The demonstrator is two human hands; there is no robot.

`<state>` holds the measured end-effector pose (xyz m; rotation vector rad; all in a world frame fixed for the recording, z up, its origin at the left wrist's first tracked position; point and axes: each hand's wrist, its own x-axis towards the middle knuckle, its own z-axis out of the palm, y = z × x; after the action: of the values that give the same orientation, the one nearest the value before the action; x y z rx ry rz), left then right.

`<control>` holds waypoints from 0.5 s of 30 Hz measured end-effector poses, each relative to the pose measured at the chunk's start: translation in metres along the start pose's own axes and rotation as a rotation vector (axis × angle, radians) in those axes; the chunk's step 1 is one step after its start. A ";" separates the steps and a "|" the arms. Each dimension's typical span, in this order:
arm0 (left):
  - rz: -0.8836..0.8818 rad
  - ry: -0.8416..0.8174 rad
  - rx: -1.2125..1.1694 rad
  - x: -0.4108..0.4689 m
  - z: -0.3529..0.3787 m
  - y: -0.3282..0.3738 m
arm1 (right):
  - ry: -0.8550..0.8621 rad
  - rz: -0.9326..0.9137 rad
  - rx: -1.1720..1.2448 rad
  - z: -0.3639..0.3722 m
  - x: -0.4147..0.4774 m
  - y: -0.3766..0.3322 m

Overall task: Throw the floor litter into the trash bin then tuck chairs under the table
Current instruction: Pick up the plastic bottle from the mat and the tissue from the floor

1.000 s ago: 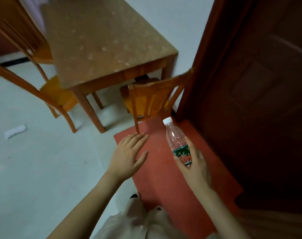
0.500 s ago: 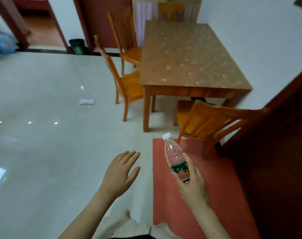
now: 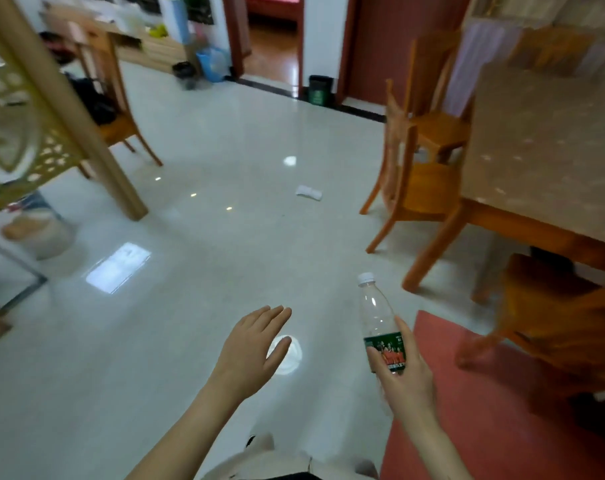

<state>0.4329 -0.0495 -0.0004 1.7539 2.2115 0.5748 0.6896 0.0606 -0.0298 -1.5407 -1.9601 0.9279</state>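
Two pieces of litter in view.

Item 1: clear plastic bottle with white cap and green-and-red label [image 3: 377, 317], held upright in the right hand [image 3: 403, 379]. Fingers and thumb curl round the labelled lower part, cap end up.

Item 2: crumpled white paper scrap [image 3: 308, 192], lying on the pale glossy tile floor [image 3: 190, 306] well ahead, near the orange wooden chairs [image 3: 422, 188].

Left hand [image 3: 252, 344]: holds nothing, palm down above the floor, fingers straight and close together, thumb set apart.

Dark green trash bin [image 3: 320, 90] stands against the far wall between two doorways, well apart from the person. A second, black bin [image 3: 185, 72] shows further left, blurred.

Step in hand (judged): litter phase, first item carried, not yet binned. Chairs not yet tucked. Two stand out from the side of the brown speckled-top wooden table [image 3: 543, 150]. A third, blurred chair [image 3: 553, 323] sits at its near end, partly over the red floor mat [image 3: 467, 410].

Next move calls for crossing the open floor to the green bin. The paper scrap lies roughly on that line, so the free left hand could collect it on the way. Whether the bin has a lid cannot be told from here.
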 end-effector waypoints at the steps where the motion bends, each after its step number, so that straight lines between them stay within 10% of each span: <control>1: -0.025 0.004 0.010 -0.008 -0.009 -0.021 | -0.038 -0.018 0.006 0.018 0.004 -0.014; 15: -0.214 0.041 0.018 0.035 -0.075 -0.184 | -0.228 -0.128 -0.059 0.147 0.105 -0.134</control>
<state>0.2327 -0.0615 -0.0167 1.4999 2.3997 0.5474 0.4713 0.1116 -0.0298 -1.3718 -2.2353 1.0383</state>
